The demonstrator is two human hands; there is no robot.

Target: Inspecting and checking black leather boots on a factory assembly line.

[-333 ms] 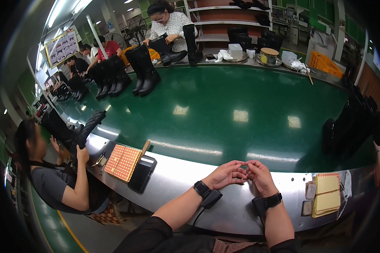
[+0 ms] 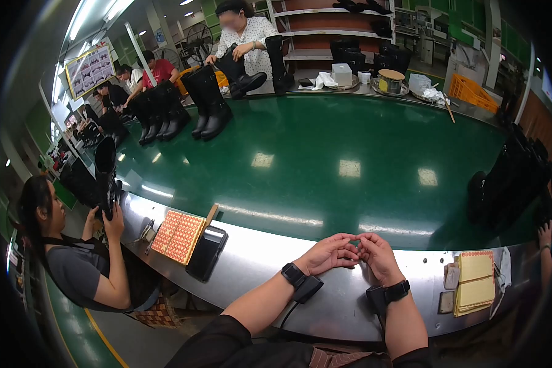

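Observation:
Over the steel table edge (image 2: 257, 251), my left hand (image 2: 330, 254) and my right hand (image 2: 378, 257) meet at the fingertips. Thumb and forefinger of each are pinched together, and the other fingers are curled in. Whatever sits between them, if anything, is too small to make out. Each wrist wears a black strap with a dark box, and a cable hangs below the left one. Left of my hands lie a black phone-like slab (image 2: 207, 253) and orange-patterned sticker sheets (image 2: 178, 237). To the right is a stack of yellow sheets (image 2: 475, 286) beside two small blocks.
A green work surface (image 2: 300, 135) stretches beyond the steel. Black boots (image 2: 210, 104) stand along its far left, and more dark boots (image 2: 509, 178) at the right. At left a co-worker holds a black boot (image 2: 106, 175); another across handles a boot (image 2: 244, 78).
My hands stay in place. The left co-worker's boot has swung from slanting to upright. Across the table, the other person's boot is tipped up more. A hand shows more clearly at the right edge.

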